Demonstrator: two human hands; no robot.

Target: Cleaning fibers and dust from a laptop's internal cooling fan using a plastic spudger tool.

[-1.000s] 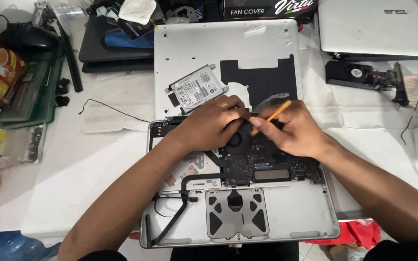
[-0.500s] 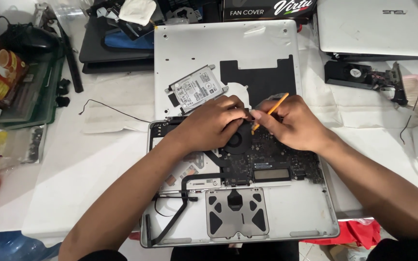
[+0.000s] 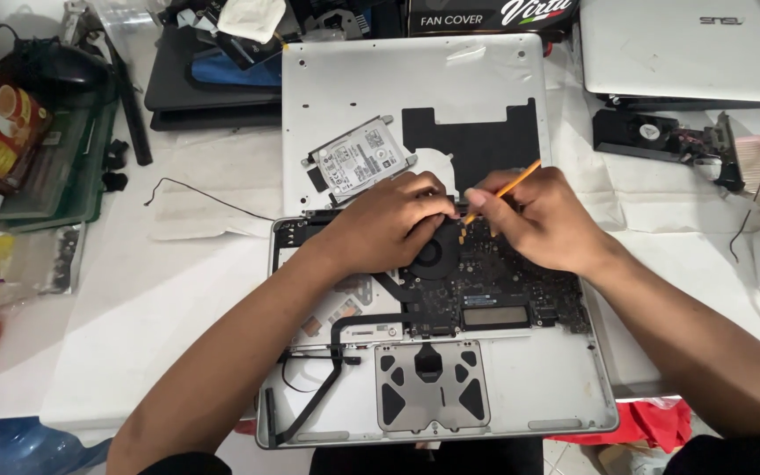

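While both hands bend over opened laptop, right hand pinching orange tool, left hand curled, fingertips pressing board.

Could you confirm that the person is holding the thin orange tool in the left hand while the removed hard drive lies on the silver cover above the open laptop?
Not quite: the head view shows the thin orange tool in the right hand, not the left hand. The rest holds: the hard drive lies on the silver cover above the open laptop.

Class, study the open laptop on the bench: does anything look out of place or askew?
Yes: the hard drive lies tilted on the removed bottom cover, outside the open laptop, and a loose black wire trails across the table.
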